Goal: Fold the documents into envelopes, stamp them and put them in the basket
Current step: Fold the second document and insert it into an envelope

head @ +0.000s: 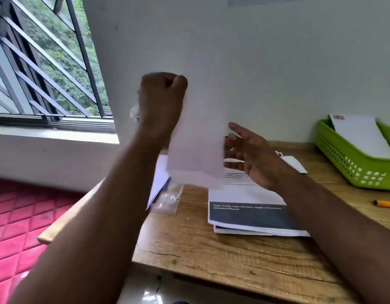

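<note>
While the left hand [162, 99] is pinching a blurred white envelope [198, 137] upright above the surface's [189, 233] far left part, long axis vertical, the right hand [251, 154] is hovering slack-fingered just beside it, nearer the documents [249, 213] and well short of the green basket [352, 165] at the far right corner.

White sheet [196, 132] pinched in raised left hand [162, 99]: motion-blurred, edges smeared, top lost against the wall. Fingertips of right hand [253, 154]: partly hidden behind that sheet. Printed documents [251, 213] on the table [211, 249]: upper part covered by sheet and right hand; white heading text on dark band too blurred to read in full. Green basket [352, 163]: cut off by right edge. Envelope [363, 137] inside: stamp corner too small to make out. Yellow pencil [385, 204]: cut by right edge. Clear plastic bag [167, 199]: contents indistinct.
</note>
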`<state>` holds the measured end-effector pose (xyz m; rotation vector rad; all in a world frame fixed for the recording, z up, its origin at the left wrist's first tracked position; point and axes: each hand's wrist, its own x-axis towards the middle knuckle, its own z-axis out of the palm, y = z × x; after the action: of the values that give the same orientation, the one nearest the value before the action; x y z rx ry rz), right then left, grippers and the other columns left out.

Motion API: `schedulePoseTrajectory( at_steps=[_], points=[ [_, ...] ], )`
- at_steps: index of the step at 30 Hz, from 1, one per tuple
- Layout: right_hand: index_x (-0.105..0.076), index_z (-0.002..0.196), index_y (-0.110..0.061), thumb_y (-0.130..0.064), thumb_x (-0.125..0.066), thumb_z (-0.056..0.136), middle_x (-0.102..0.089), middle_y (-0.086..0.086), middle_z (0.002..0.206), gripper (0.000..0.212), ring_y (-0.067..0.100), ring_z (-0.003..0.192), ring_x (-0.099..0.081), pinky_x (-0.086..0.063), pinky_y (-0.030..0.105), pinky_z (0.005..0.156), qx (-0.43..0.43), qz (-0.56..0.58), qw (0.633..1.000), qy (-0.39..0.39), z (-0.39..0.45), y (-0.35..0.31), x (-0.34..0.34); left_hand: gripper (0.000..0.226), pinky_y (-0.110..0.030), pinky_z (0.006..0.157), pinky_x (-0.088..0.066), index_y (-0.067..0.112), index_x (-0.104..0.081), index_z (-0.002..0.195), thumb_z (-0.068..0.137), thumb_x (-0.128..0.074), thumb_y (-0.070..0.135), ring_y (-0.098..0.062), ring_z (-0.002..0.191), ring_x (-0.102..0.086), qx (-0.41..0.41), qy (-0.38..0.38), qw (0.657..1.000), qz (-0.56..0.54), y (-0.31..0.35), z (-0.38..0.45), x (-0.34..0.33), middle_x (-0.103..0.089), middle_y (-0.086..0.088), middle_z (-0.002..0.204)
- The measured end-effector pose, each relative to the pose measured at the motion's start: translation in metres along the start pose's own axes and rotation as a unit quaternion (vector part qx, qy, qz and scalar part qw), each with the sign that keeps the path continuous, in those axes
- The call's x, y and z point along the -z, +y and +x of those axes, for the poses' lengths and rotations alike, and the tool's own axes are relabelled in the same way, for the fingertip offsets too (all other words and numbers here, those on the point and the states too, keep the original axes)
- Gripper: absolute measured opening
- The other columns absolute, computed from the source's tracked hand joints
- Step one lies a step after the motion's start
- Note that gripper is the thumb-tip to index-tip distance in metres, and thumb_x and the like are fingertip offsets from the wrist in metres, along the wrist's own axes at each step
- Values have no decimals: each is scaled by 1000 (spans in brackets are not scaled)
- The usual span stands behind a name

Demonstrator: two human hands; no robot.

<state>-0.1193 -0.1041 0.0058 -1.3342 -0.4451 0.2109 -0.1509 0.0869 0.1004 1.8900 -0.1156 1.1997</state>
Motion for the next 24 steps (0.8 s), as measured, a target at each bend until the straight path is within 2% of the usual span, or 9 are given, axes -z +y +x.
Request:
schedulePoseTrajectory(
  at_steps=[3, 5, 7, 9, 13, 15, 18, 21, 24],
  points=[
    [-52, 134, -16, -3, -66, 80, -69, 9, 116, 57, 29, 106, -66, -54, 42, 90, 39, 58, 997, 32, 2, -13, 19, 22, -34, 50, -29, 16, -50, 62, 79, -63, 21, -14, 58, -33, 146, 22, 958, -247, -17, -1, -53, -37, -2, 63],
    [-58, 127, -16, 5, -68, 77, -71, 10, 111, 55, 30, 103, -67, -55, 44, 89, 69, 68, 990, 105, 4, -14, 29, 22, -36, 69, -52, 7, -63, 78, 85, -65, 28, -21, 69, -61, 271, -70, 887, -366, -32, -11, -83, -64, -10, 76],
    [-58, 125, -19, 7, -70, 76, -72, 9, 108, 56, 29, 101, -68, -53, 46, 91, 87, 35, 982, 167, 9, -9, 38, 32, -57, 85, -53, 4, -63, 110, 89, -64, 28, -36, 95, -69, 346, -186, 821, -415, -48, -32, -106, -71, -18, 105],
    [-57, 128, -19, 9, -70, 76, -71, 8, 111, 60, 29, 105, -66, -51, 46, 95, 82, -13, 982, 168, 13, 0, 48, 32, -60, 86, -52, 7, -59, 121, 91, -62, 18, -39, 101, -67, 371, -200, 813, -401, -63, -51, -122, -69, -17, 112],
    [-47, 136, -36, 15, -68, 75, -60, -1, 129, 83, 27, 117, -58, -55, 44, 84, -8, -111, 993, -23, 14, 6, 65, 31, -54, 89, -54, 12, -58, 124, 93, -60, 8, -34, 103, -66, 380, -148, 832, -376, -89, -60, -135, -68, -12, 115],
    [-44, 137, -40, 19, -65, 76, -58, -4, 132, 88, 24, 119, -56, -54, 49, 86, -23, -108, 993, -47, 16, 9, 68, 32, -53, 86, -55, 14, -58, 123, 93, -57, 5, -35, 103, -66, 371, -137, 836, -381, -92, -58, -134, -68, -11, 115],
    [-41, 142, -30, 18, -61, 78, -62, -5, 127, 83, 20, 114, -60, -55, 43, 85, -1, -59, 998, 29, 18, 16, 64, 33, -51, 79, -57, 10, -55, 125, 94, -51, -1, -36, 103, -66, 386, -100, 806, -438, -87, -58, -130, -67, -13, 117],
    [-53, 134, -25, 9, -61, 84, -67, -1, 117, 61, 20, 99, -64, -56, 32, 65, 38, -72, 992, 99, 19, 21, 59, 36, -50, 73, -58, 11, -53, 127, 93, -53, -2, -35, 102, -66, 417, -88, 762, -488, -84, -63, -129, -66, -13, 119],
    [-47, 140, -20, 6, -64, 84, -62, -2, 123, 64, 17, 102, -62, -58, 34, 74, 37, -26, 991, 129, 20, 22, 57, 41, -54, 77, -57, 13, -52, 128, 90, -55, -5, -36, 103, -65, 432, -75, 759, -481, -82, -64, -129, -66, -12, 118]
  ],
)
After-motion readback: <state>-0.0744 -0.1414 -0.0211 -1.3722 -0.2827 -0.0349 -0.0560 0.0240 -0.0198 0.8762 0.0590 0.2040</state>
